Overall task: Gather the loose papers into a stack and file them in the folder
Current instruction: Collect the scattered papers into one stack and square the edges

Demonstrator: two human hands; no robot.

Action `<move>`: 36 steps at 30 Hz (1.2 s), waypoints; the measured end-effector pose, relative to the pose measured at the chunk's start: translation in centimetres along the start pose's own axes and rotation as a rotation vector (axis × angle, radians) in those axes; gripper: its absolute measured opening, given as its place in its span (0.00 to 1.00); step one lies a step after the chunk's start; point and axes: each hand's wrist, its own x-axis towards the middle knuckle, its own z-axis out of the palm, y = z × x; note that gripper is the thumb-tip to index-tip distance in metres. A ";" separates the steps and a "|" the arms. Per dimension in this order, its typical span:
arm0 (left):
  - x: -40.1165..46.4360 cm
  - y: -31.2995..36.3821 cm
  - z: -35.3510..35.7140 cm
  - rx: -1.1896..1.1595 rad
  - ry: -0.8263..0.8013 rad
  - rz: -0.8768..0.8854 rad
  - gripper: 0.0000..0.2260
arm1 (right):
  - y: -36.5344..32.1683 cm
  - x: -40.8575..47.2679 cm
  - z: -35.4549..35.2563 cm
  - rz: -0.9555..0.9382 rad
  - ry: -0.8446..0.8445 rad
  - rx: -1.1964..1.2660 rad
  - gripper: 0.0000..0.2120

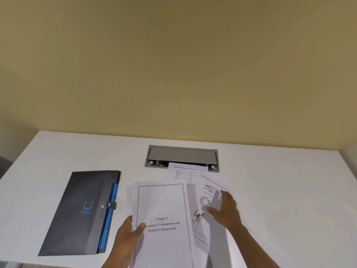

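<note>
The left hand (128,232) pinches the left edge of the title page (164,225), thumb on top, fingers hidden beneath. Right of that page, the right hand (225,208) lies flat, fingers spread, palm down, its forearm running back toward the lower right.

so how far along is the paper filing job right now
Nothing is filed yet. The left hand grips the Chapter 3 sheet; the right hand rests flat on the diagram sheet. The table sheet lies loose behind them. Left to do: stack all three, then open the black folder, whose snap strap looks fastened.
</note>
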 end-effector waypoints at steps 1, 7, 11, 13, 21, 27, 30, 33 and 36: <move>-0.1 -0.1 -0.2 -0.019 0.004 -0.002 0.25 | 0.5 0.5 -0.3 0.002 -0.025 -0.108 0.55; -0.5 -0.8 -1.7 -0.065 0.063 -0.022 0.15 | 2.1 1.7 0.2 0.025 -0.165 -0.434 0.67; -1.2 -1.2 -2.4 -0.141 0.086 -0.014 0.14 | 2.8 1.5 1.2 -0.019 -0.103 -0.527 0.63; -1.2 -1.6 -2.4 -0.185 0.085 -0.012 0.14 | 2.9 1.2 1.6 -0.064 -0.045 -0.534 0.61; -0.7 -1.9 -2.0 -0.260 0.048 -0.017 0.16 | 4.9 -1.7 3.9 0.036 0.192 -0.219 0.43; -0.5 -1.2 -1.6 -0.237 0.031 -0.004 0.16 | 6.0 -3.1 4.5 0.250 0.223 0.439 0.14; -0.4 -1.0 -1.5 -0.231 0.013 0.010 0.15 | 6.6 -3.8 4.7 0.221 0.257 0.578 0.11; -0.5 -0.8 -1.6 -0.235 -0.019 0.022 0.13 | 6.2 -4.6 4.2 0.179 0.205 0.709 0.11; -0.5 -0.6 -1.6 -0.231 -0.049 0.017 0.13 | 5.5 -5.4 3.8 0.148 0.110 0.793 0.10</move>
